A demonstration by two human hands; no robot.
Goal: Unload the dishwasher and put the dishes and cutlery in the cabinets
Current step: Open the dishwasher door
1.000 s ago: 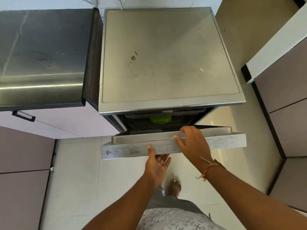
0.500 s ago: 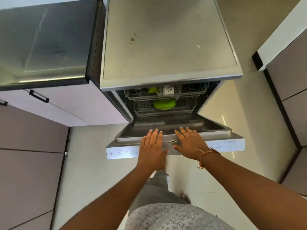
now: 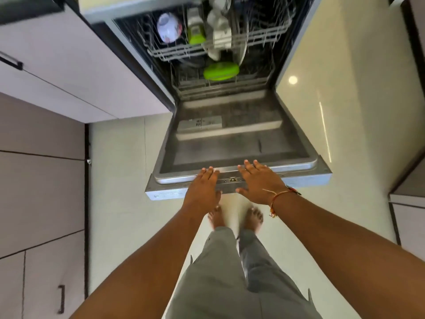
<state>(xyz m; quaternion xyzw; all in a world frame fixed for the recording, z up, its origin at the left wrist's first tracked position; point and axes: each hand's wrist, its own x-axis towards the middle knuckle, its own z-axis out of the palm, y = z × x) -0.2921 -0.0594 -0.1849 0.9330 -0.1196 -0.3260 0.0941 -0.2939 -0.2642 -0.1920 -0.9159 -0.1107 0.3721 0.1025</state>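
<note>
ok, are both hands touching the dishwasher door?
Touching. Head view: left hand and right hand lie flat, fingers straight, on the front edge of the dishwasher door.

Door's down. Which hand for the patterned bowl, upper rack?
Left, likely: patterned bowl sits at the left end of the upper rack, nearer the left hand; the right hand would reach across. Both rest flat on the door.

I'm in a home kitchen: a dishwasher (image 3: pixel 230 143) stands open in front of me, its rack (image 3: pixel 179 52) holding a bowl (image 3: pixel 169 27) and a green dish (image 3: pixel 220 70) — pale cabinets (image 3: pixel 57 65) with dark handles (image 3: pixel 61 299) to my left, glossy floor tiles (image 3: pixel 119 180) under my bare feet (image 3: pixel 216 218).
</note>
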